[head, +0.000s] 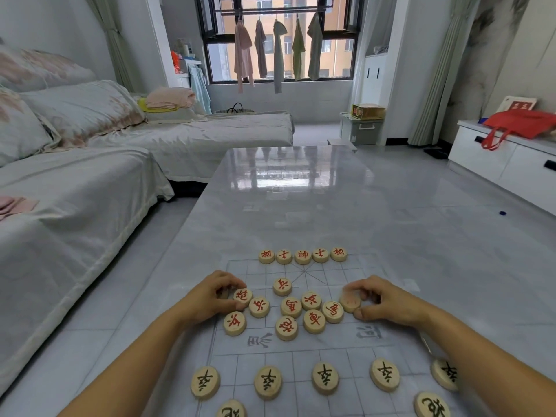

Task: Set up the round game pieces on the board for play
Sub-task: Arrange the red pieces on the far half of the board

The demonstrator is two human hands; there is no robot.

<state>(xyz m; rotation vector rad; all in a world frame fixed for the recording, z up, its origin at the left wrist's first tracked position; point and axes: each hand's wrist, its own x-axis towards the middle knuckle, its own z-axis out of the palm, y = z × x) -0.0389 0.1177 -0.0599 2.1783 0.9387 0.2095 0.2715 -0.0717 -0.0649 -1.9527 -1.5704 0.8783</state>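
A thin translucent board (355,353) with a printed grid lies on the glossy table. Several round wooden pieces with red characters sit in a row (302,256) along its far edge. More red pieces lie in a loose cluster (301,311) mid-board. Black-marked pieces (325,378) stand in a row near me. My left hand (210,296) pinches a red piece (242,295) at the cluster's left. My right hand (379,299) pinches another piece (350,300) at the cluster's right, its face blurred.
The grey marble-look table (301,191) stretches away from me. A covered sofa (75,191) runs along the left. A white low cabinet (505,158) with a red bag stands at the right. A window with hanging clothes is at the back.
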